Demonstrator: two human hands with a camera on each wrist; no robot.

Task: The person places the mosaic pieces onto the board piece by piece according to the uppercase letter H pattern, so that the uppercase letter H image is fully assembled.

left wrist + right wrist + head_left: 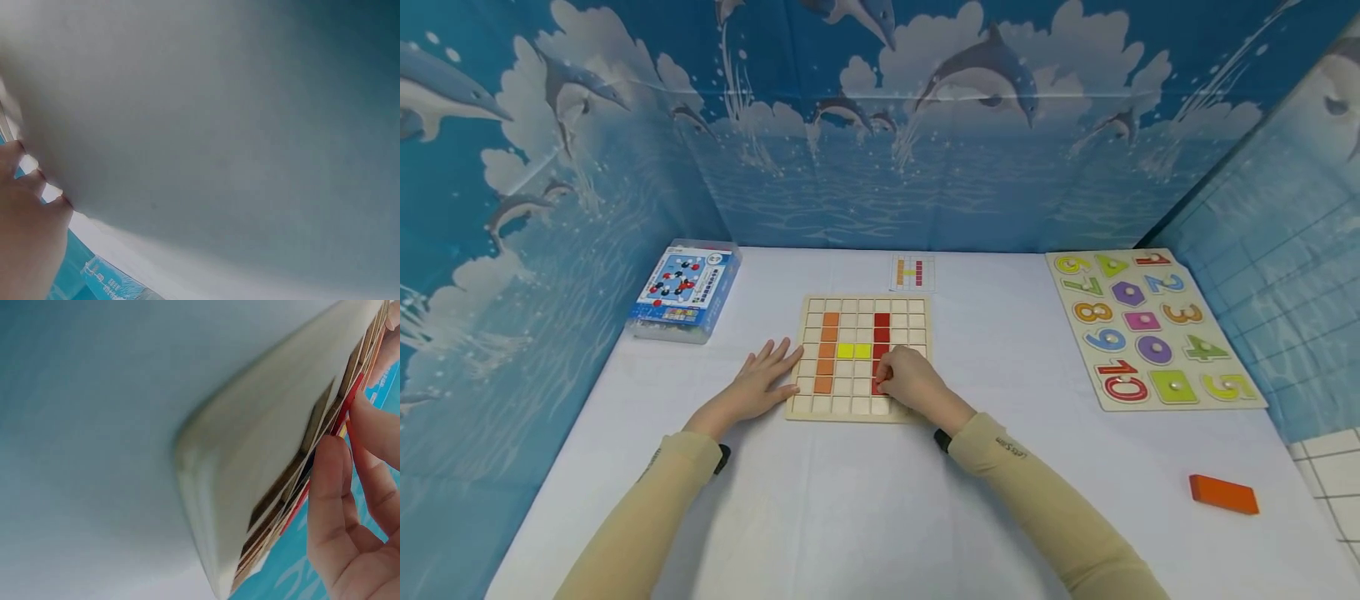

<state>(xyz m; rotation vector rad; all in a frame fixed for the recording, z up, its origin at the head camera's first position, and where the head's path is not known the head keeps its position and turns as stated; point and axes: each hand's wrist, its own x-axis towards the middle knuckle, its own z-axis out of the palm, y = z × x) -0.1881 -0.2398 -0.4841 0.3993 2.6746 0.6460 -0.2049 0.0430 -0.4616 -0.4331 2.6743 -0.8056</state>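
A wooden grid board (796, 408) lies flat on the table. Orange square tiles (823, 385) form a column on its left side, and two yellow tiles (854, 351) bridge from there to a column of red tiles (882, 321). My right hand (913, 382) is over the lower end of the red column, pinching a red tile (347, 405) between thumb and fingers at the board's surface. The fingers partly cover that column in the head view. My left hand (751, 389) has its fingers spread, with fingertips and thumb at the board's left edge.
Behind the board lies a small card (913, 272) printed with a coloured grid pattern. A blue-and-white boxed set (683, 287) is at the back left. To the right are a number-and-shape puzzle board (1150, 329) and an orange-red block (1224, 494). Dolphin-print curtains surround the table (820, 517).
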